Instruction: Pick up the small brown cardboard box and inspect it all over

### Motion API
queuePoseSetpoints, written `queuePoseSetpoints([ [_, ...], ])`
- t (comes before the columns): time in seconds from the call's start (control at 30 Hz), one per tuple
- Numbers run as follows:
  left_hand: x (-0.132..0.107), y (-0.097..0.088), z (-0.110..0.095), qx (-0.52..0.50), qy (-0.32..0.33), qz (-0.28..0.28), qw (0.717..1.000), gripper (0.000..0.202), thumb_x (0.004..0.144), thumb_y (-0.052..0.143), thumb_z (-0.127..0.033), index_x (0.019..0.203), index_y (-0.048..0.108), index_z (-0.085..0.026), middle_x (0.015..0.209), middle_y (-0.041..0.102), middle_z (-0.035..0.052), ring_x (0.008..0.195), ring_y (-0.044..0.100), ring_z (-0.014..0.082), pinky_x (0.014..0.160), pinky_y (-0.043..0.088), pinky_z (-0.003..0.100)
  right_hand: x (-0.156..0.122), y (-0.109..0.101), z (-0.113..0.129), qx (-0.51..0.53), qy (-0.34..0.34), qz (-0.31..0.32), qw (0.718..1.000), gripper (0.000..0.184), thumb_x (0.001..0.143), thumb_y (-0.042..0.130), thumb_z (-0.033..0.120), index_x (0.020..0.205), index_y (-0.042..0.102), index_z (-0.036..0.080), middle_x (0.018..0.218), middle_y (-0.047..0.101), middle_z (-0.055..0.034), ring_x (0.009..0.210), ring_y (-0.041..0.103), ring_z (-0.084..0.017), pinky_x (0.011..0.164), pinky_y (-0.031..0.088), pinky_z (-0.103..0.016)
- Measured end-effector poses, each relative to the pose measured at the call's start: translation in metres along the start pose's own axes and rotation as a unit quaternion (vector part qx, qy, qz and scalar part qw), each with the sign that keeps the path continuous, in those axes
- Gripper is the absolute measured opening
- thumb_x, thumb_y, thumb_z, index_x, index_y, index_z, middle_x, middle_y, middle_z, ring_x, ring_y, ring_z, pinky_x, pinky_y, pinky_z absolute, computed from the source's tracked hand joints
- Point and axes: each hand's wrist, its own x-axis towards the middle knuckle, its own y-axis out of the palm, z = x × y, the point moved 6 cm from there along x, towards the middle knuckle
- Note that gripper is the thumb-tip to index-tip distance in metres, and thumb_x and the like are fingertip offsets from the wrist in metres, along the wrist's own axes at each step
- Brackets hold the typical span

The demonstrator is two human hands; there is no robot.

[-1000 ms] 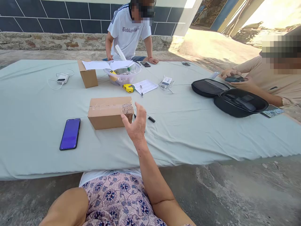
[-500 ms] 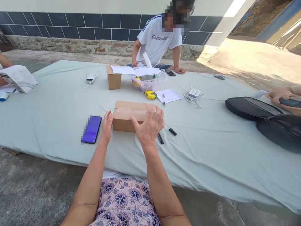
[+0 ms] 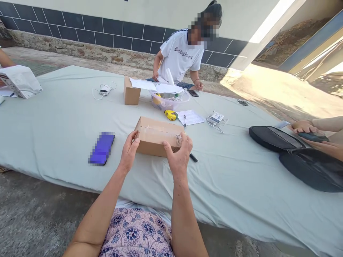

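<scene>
A closed brown cardboard box point(image 3: 158, 134) sits between my two hands, with clear tape along its top seam and dark scribbled lines near its right end. My left hand point(image 3: 129, 150) grips the box's left end, thumb at the near edge. At the right end, my right hand point(image 3: 180, 153) holds it with the thumb on the near top edge and the fingers round the far corner. A black marker cap point(image 3: 193, 157) lies just right of my right hand. To the left rests a phone point(image 3: 102, 149) with a blue screen.
Beyond the box are a yellow tape measure point(image 3: 170, 115), a paper sheet point(image 3: 191, 117) with a pen, a filled plastic basket point(image 3: 171, 104) and an upright carton point(image 3: 132, 95). A black case point(image 3: 292, 150) lies open at right. A person point(image 3: 182, 57) sits opposite; others' hands show at both sides.
My left hand has closed onto the box's left end. The box has turned slightly and shifted right, my right hand still on it. The person opposite has raised a hand off the table.
</scene>
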Motion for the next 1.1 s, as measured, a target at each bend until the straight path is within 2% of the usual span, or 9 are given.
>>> queuePoseSetpoints([
  [0.13,-0.003,0.006,-0.012,-0.030,0.036,0.040,0.998,0.045,0.088,0.055,-0.034,0.132,0.059,-0.023,0.147,0.059,0.0099,0.143,0.048,0.0303,0.116,0.039,0.047,-0.003,-0.022,0.002,0.063,-0.004,-0.030,0.998,0.080,0.080,0.073,0.049,0.150,0.043,0.023,0.160,0.037,-0.0174,0.153,0.033,-0.033,0.122,0.035,-0.056],
  [0.23,-0.001,0.005,-0.011,-0.053,0.008,0.061,0.997,0.049,0.078,0.057,-0.026,0.127,0.060,-0.025,0.148,0.059,0.0088,0.145,0.047,0.0316,0.114,0.040,0.049,-0.006,-0.030,0.000,0.149,0.025,-0.050,0.987,0.077,0.084,0.068,0.044,0.152,0.038,0.023,0.157,0.041,-0.0167,0.148,0.043,-0.030,0.119,0.041,-0.051],
  [0.33,0.002,-0.001,-0.008,-0.069,-0.020,0.051,0.996,0.047,0.071,0.058,-0.021,0.118,0.059,-0.026,0.144,0.062,0.0075,0.143,0.048,0.0321,0.103,0.047,0.046,-0.008,-0.030,-0.004,0.206,0.056,-0.052,0.976,0.078,0.084,0.066,0.045,0.152,0.036,0.023,0.151,0.045,-0.0172,0.139,0.052,-0.030,0.110,0.050,-0.048],
  [0.5,0.003,-0.002,-0.005,-0.054,-0.031,0.032,0.998,0.045,0.069,0.058,-0.018,0.113,0.056,-0.028,0.141,0.064,0.0052,0.139,0.052,0.0303,0.090,0.050,0.039,-0.010,-0.029,0.000,0.091,0.044,-0.106,0.989,0.083,0.078,0.075,0.052,0.149,0.040,0.027,0.142,0.047,-0.0158,0.132,0.051,-0.032,0.110,0.047,-0.053],
  [0.63,0.001,0.006,-0.007,-0.050,-0.021,0.025,0.998,0.044,0.067,0.059,-0.015,0.109,0.057,-0.029,0.147,0.059,0.0043,0.138,0.053,0.0287,0.091,0.051,0.039,-0.006,-0.028,-0.003,0.038,0.057,-0.141,0.988,0.092,0.072,0.081,0.054,0.150,0.040,0.028,0.134,0.049,-0.0154,0.127,0.050,-0.033,0.108,0.047,-0.055],
  [0.73,0.001,0.009,-0.008,-0.055,-0.020,0.018,0.998,0.044,0.064,0.059,-0.013,0.105,0.057,-0.029,0.145,0.060,0.0048,0.137,0.053,0.0281,0.091,0.051,0.038,-0.003,-0.030,-0.014,0.074,0.093,-0.157,0.980,0.077,0.078,0.075,0.052,0.146,0.046,0.026,0.125,0.051,-0.0121,0.117,0.055,-0.029,0.102,0.052,-0.048],
  [0.87,0.004,0.009,-0.007,-0.060,-0.029,0.008,0.998,0.048,0.061,0.058,-0.011,0.106,0.056,-0.027,0.139,0.062,0.0053,0.130,0.057,0.0266,0.082,0.051,0.032,-0.002,-0.034,-0.026,0.145,0.130,-0.157,0.968,0.052,0.087,0.062,0.047,0.133,0.060,0.022,0.113,0.055,-0.0084,0.106,0.060,-0.022,0.092,0.055,-0.038],
  [1.0,0.005,0.007,-0.006,-0.056,-0.030,0.005,0.998,0.051,0.063,0.058,-0.011,0.111,0.055,-0.028,0.134,0.064,0.0042,0.121,0.060,0.0231,0.078,0.048,0.029,-0.001,-0.036,-0.028,0.200,0.149,-0.150,0.957,0.045,0.085,0.063,0.045,0.122,0.068,0.020,0.103,0.058,-0.0053,0.098,0.060,-0.020,0.088,0.054,-0.036],
  [1.1,0.004,0.008,-0.009,-0.048,-0.022,0.006,0.999,0.045,0.071,0.062,-0.016,0.114,0.054,-0.028,0.135,0.064,0.0052,0.124,0.059,0.0243,0.085,0.050,0.033,-0.001,-0.035,-0.030,0.236,0.164,-0.146,0.946,0.044,0.081,0.067,0.045,0.118,0.070,0.021,0.095,0.059,-0.0028,0.093,0.058,-0.019,0.082,0.052,-0.034],
])
